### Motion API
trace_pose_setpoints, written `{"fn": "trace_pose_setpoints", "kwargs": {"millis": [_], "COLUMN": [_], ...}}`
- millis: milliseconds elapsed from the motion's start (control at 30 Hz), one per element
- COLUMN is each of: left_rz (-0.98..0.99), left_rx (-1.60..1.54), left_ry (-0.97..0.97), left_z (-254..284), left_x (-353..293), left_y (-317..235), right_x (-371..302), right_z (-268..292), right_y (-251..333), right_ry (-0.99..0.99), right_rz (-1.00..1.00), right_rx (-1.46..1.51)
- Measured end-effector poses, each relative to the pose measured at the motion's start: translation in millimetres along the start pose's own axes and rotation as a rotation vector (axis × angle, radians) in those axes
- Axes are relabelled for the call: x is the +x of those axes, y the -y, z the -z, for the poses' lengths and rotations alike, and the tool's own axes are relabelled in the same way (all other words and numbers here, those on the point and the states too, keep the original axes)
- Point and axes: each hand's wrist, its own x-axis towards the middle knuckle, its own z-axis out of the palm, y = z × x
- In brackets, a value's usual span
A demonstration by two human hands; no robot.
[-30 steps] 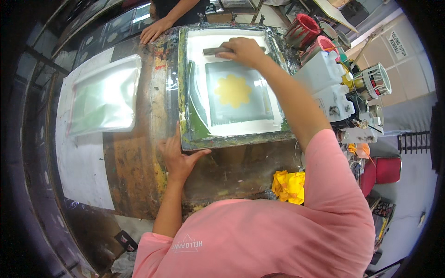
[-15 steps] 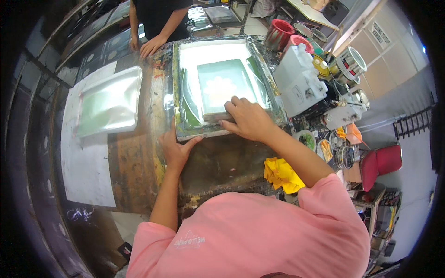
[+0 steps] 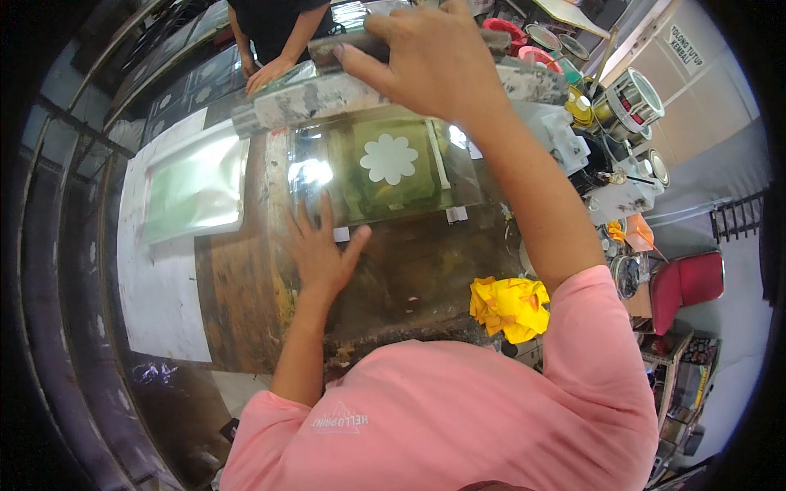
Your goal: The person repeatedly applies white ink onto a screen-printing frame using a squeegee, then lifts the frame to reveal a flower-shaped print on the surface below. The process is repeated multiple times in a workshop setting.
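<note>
A paint-stained screen printing frame (image 3: pixel 303 106) is tilted up, its near edge raised off the table. My right hand (image 3: pixel 442 61) is closed at that raised edge, gripping it together with the long bar of a squeegee (image 3: pixel 352 47); the fingertips are partly hidden. Below lies a clear sheet (image 3: pixel 467 176) with a white flower shape (image 3: pixel 389 159) over a green-yellow area. My left hand (image 3: pixel 322 252) is open, fingers spread, at the sheet's near left corner beside a small white tab (image 3: pixel 341 235).
Left lies a white-edged tray-like frame (image 3: pixel 196 184) on white paper (image 3: pixel 160 303). A crumpled yellow cloth (image 3: pixel 509 308) sits near right. Paint cans (image 3: pixel 630 102) and white jugs (image 3: pixel 553 135) crowd the right side. Another person's hand (image 3: pixel 270 74) rests at the far edge.
My right hand has raised the screen frame's near edge up and away, with the squeegee, uncovering the clear sheet and white flower. My left hand has let go of the frame and moved slightly right.
</note>
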Motion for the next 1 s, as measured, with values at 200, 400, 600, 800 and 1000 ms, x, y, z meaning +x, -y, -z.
{"fn": "trace_pose_setpoints", "kwargs": {"millis": [200,400,600,800,1000], "left_rz": [-0.05,-0.107,0.04,0.171,0.365], "left_rx": [0.001,-0.417,-0.38,-0.159,0.068], "left_ry": [0.044,-0.339,-0.453,-0.494,-0.365], "left_z": [-14.4,20.3,51.4,70.5,63.2], "left_x": [-1.9,76.6,90.9,100.6,120.1], "left_y": [-5.8,-16.9,67.7,199.3,285.6], "right_x": [32.6,52.9,45.9,40.1,35.6], "right_z": [6.6,13.9,9.2,7.6,7.7], "right_y": [-11.3,-20.2,-14.4,-8.1,-3.6], "right_ry": [0.116,0.158,0.105,0.175,0.139], "right_rz": [-0.087,-0.105,-0.106,-0.18,-0.15], "right_rx": [0.065,0.117,0.031,-0.005,0.015]}}
